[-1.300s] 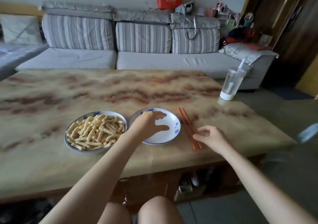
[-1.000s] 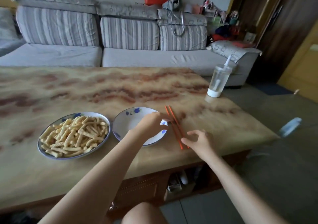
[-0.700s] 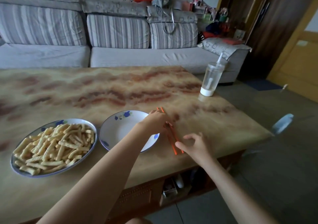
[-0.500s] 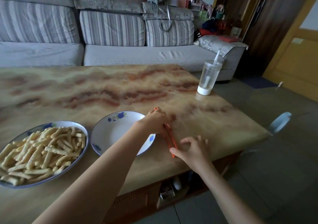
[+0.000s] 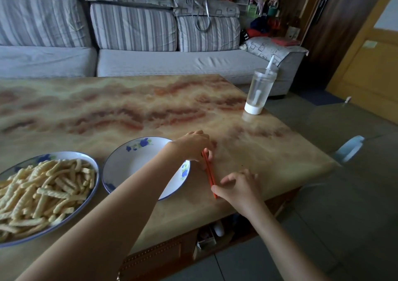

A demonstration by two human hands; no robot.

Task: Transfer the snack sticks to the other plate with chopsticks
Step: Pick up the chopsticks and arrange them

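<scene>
A pair of orange chopsticks [image 5: 209,173] lies on the marble-patterned table [image 5: 107,112], just right of an empty white plate with blue flowers [image 5: 133,164]. My left hand [image 5: 190,146] reaches across that plate and its curled fingers grip the far part of the chopsticks. My right hand [image 5: 239,185] rests on the table at their near end, thumb against the tips and fingers spread loosely. At the left stands a blue-rimmed plate [image 5: 97,179] piled with pale ridged snack sticks [image 5: 43,190].
A clear cup with a straw [image 5: 259,91] stands near the table's far right corner. A striped grey sofa [image 5: 133,43] runs behind the table. The table's right edge drops to a tiled floor, where a pale blue object [image 5: 351,148] lies.
My left hand moved from over the empty plate to the chopsticks and closed on their far part. My right hand slid to their near end. The view turned to the right.
</scene>
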